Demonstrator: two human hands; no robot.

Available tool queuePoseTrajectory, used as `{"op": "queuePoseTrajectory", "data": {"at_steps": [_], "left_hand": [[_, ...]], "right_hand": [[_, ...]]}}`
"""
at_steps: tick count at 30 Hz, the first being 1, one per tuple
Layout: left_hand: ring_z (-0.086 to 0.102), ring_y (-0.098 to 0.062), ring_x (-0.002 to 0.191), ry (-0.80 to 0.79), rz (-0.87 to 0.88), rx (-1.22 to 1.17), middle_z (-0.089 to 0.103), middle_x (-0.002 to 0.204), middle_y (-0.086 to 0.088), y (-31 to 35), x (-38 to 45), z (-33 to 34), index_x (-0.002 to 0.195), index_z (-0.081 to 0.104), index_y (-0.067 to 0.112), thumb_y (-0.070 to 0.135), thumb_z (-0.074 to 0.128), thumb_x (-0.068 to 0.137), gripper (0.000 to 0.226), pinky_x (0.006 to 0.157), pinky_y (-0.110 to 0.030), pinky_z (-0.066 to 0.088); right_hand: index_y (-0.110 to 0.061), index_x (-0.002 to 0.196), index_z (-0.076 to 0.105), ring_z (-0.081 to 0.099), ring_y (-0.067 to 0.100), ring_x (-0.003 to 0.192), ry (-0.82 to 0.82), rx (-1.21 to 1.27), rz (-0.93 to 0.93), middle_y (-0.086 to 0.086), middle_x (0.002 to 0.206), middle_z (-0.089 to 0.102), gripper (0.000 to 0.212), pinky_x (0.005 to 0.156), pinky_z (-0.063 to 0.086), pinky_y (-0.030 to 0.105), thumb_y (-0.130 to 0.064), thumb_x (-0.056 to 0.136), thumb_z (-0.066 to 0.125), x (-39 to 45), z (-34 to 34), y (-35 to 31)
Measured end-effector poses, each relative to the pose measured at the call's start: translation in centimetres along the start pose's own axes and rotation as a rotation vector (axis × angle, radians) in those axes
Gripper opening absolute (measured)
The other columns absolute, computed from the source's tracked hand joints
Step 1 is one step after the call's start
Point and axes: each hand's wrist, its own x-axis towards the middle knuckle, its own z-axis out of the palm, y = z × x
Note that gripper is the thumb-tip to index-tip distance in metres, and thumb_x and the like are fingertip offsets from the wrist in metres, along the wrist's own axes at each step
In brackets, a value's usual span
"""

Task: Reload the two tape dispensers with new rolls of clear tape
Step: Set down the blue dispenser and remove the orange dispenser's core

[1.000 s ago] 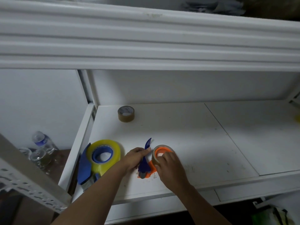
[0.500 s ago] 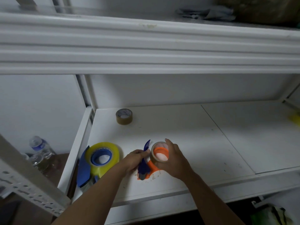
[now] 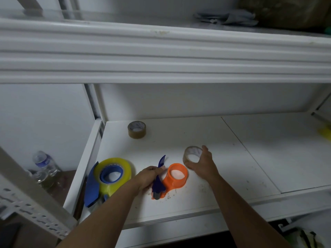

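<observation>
Nearest the camera, two bare forearms reach up onto a white shelf board (image 3: 250,158); the left hand (image 3: 146,178) is closed around the dark blue handle of the small orange plastic tape dispenser (image 3: 174,177), which lies flat on the shelf with its round orange hub bare and facing up; a blue blade guard sticks up just beyond the left fingers; specks of dirt lie on the shelf around the dispenser's near end. Left of it, close to the shelf's left edge, sits the large blue tape dispenser (image 3: 93,187), loaded with a wide yellowish clear tape roll (image 3: 114,169) around its blue hub. Just beyond and to the right of the orange hub, the right hand (image 3: 201,162) grips a thin, nearly spent tape core ring (image 3: 192,154) by its rim, fingers curled over it; whether the ring touches the shelf cannot be told. Farther back, near the rear left corner, a brown packing tape roll (image 3: 137,130) lies flat, well apart from the rest. Off the shelf to the left, a clear plastic bottle (image 3: 44,162) stands lower down.
</observation>
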Motion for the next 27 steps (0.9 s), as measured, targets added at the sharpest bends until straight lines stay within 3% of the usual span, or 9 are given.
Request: {"op": "queuePoseTrajectory", "data": {"at_steps": [4, 8, 12, 17, 22, 25, 27], "left_hand": [[0.066, -0.021, 0.083, -0.009, -0.002, -0.029, 0.066, 0.104, -0.011, 0.1, -0.2, 0.2, 0.119, 0.051, 0.011, 0.041, 0.063, 0.089, 0.044, 0.058, -0.024, 0.054], [0.066, -0.020, 0.081, -0.001, 0.000, -0.022, 0.066, 0.100, -0.009, 0.1, -0.1, 0.3, 0.117, 0.051, 0.011, 0.040, 0.063, 0.090, 0.041, 0.059, -0.025, 0.053], [0.065, -0.023, 0.087, 0.008, -0.004, -0.027, 0.066, 0.105, -0.010, -0.3, 0.4, 0.2, 0.114, 0.052, 0.014, 0.042, 0.065, 0.088, 0.041, 0.069, -0.029, 0.055], [0.065, -0.019, 0.081, 0.030, 0.007, -0.019, 0.067, 0.100, -0.007, -0.3, 0.5, 0.4, 0.114, 0.054, 0.013, 0.043, 0.063, 0.089, 0.040, 0.060, -0.024, 0.052], [0.064, -0.015, 0.077, 0.047, 0.015, 0.001, 0.066, 0.097, -0.004, -0.3, 0.5, 0.5, 0.116, 0.054, 0.013, 0.043, 0.060, 0.090, 0.040, 0.053, -0.018, 0.050], [0.064, -0.016, 0.080, 0.050, 0.013, 0.007, 0.066, 0.099, -0.004, -0.4, 0.6, 0.4, 0.115, 0.054, 0.013, 0.046, 0.061, 0.089, 0.042, 0.059, -0.020, 0.052], [0.063, -0.018, 0.085, 0.046, 0.012, 0.016, 0.066, 0.102, -0.005, -0.5, 0.7, 0.3, 0.115, 0.055, 0.014, 0.048, 0.062, 0.088, 0.045, 0.067, -0.023, 0.053]], "right_hand": [[-0.011, 0.151, 0.021, 0.037, 0.031, 0.136, -0.032, -0.001, 0.005, 0.012, 0.151, 0.031, 0.104, 0.105, 0.038, 0.040, -0.031, 0.071, 0.085, 0.0, 1.2, 0.2], [-0.011, 0.124, 0.050, 0.056, 0.021, 0.111, -0.002, 0.070, -0.046, 0.001, 0.116, 0.055, 0.065, 0.085, 0.047, 0.030, -0.017, 0.069, 0.084, 0.2, 1.6, 0.2], [-0.009, 0.134, 0.044, 0.052, 0.032, 0.116, 0.112, 0.027, 0.039, 0.014, 0.132, 0.045, 0.056, 0.091, 0.047, 0.039, -0.021, 0.084, 0.067, 0.6, 2.0, 1.0], [-0.016, 0.103, 0.044, 0.064, 0.032, 0.091, 0.194, 0.178, 0.210, 0.014, 0.105, 0.063, 0.020, 0.082, 0.054, 0.044, -0.017, 0.088, 0.057, 0.9, 2.7, 1.2], [-0.018, 0.095, 0.046, 0.065, 0.033, 0.088, 0.240, 0.197, 0.202, 0.009, 0.094, 0.062, 0.016, 0.081, 0.055, 0.046, -0.014, 0.085, 0.057, 1.9, 3.7, 0.8], [-0.016, 0.095, 0.051, 0.066, 0.032, 0.086, 0.185, 0.231, 0.215, 0.011, 0.095, 0.065, 0.015, 0.078, 0.055, 0.042, -0.015, 0.082, 0.057, 3.5, 4.3, -0.5], [-0.013, 0.093, 0.057, 0.067, 0.030, 0.081, 0.111, 0.210, 0.196, 0.010, 0.089, 0.067, 0.016, 0.068, 0.054, 0.036, -0.017, 0.077, 0.058, 4.9, 4.7, -1.5]]}}
